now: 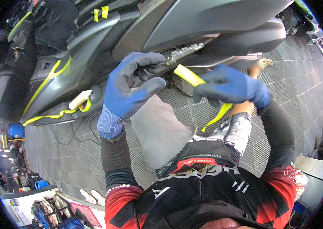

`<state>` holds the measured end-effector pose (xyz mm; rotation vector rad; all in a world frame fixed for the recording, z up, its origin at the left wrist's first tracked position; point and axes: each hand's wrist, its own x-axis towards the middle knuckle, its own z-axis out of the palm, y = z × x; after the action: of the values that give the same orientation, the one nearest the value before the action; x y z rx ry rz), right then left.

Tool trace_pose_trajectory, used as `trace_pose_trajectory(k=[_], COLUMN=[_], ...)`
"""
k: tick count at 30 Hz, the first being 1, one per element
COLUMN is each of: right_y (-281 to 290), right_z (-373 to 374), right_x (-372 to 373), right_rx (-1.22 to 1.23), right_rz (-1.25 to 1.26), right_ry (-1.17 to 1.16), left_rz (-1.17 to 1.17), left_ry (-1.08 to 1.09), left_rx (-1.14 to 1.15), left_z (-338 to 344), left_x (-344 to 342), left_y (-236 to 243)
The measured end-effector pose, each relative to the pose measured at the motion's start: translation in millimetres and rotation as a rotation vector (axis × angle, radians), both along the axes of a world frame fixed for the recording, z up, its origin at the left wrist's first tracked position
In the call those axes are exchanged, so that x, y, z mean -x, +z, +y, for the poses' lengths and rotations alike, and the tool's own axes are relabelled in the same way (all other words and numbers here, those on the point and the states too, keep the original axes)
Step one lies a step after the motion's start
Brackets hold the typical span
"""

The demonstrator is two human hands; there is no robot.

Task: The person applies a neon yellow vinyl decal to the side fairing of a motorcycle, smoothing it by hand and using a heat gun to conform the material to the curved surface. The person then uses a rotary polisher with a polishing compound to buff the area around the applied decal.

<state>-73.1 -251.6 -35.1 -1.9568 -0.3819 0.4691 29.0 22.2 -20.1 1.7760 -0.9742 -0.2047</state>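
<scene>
My left hand [131, 91], in a blue and grey glove, is raised beside the dark grey vehicle bodywork [192, 19], fingers curved and thumb apart, with nothing visible between them. To its right my right hand [226, 87], gloved alike, pinches a yellow tape strip [188, 76]; one end points up-left, the other hangs below. A metal footrest [184, 51] lies just above the hands on the bodywork. A grey cloth [161, 133] is draped over my leg below my left hand.
More yellow tape [50, 116] and a cream cylindrical object [78, 100] are on the bodywork's left. Grey tiled flooring [295, 84] surrounds me, with cables [70, 137] on it. A white surface holding gloves and tools [20, 210] is lower left; a white cabinet [316, 175] is lower right.
</scene>
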Motion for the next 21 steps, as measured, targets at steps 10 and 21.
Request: trace_pose_trajectory(k=[10,21], right_y=[37,-16], right_z=[14,26], right_x=[-1,-21], right_rx=[0.400,0.097], right_rz=[-0.151,-0.047], right_ry=[0.330,-0.057], left_rz=[0.507,-0.352], left_ry=[-0.152,0.083], left_rx=[-0.009,0.145], left_z=[-4,9], left_x=[7,46], left_y=[-26,-11])
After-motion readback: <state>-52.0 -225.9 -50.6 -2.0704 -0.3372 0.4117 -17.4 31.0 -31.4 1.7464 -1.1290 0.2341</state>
